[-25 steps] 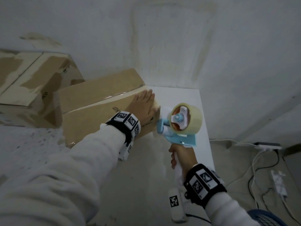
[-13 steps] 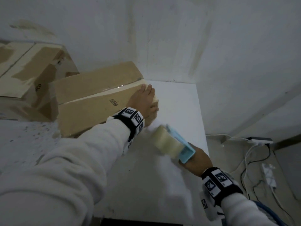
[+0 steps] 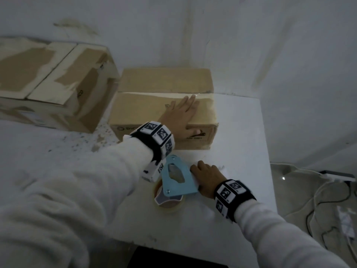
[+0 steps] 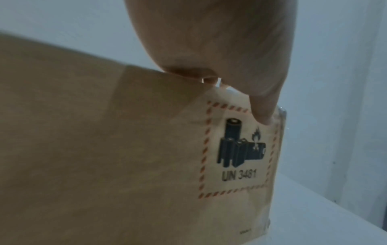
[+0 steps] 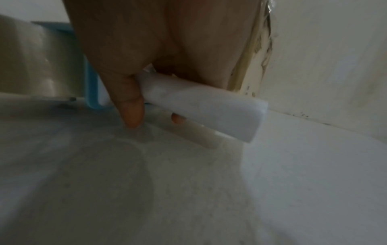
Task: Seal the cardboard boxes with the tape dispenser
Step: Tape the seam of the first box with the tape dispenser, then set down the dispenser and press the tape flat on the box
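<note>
A brown cardboard box (image 3: 146, 113) sits on the white table (image 3: 241, 132), its top seam covered with clear tape. My left hand (image 3: 179, 115) lies flat on the box top with straight fingers. Its thumb (image 4: 263, 116) presses the front face above a UN 3481 battery label (image 4: 238, 149). In front of the box the tape dispenser (image 3: 177, 178) lies on its side on the table, blue frame up, tape roll (image 3: 168, 204) beneath. My right hand (image 3: 206, 176) grips its white handle (image 5: 209, 112), and the thumb (image 5: 132, 109) touches the table.
A second, larger taped cardboard box (image 3: 48, 84) stands at the back left beside the first. A white wall rises close behind and to the right. The table's right edge (image 3: 267, 161) drops to a floor with cables and a power strip (image 3: 338, 175).
My right hand has brought the dispenser down from upright at the box's right end to lying on the table in front of the box. The left hand has stayed on the box.
</note>
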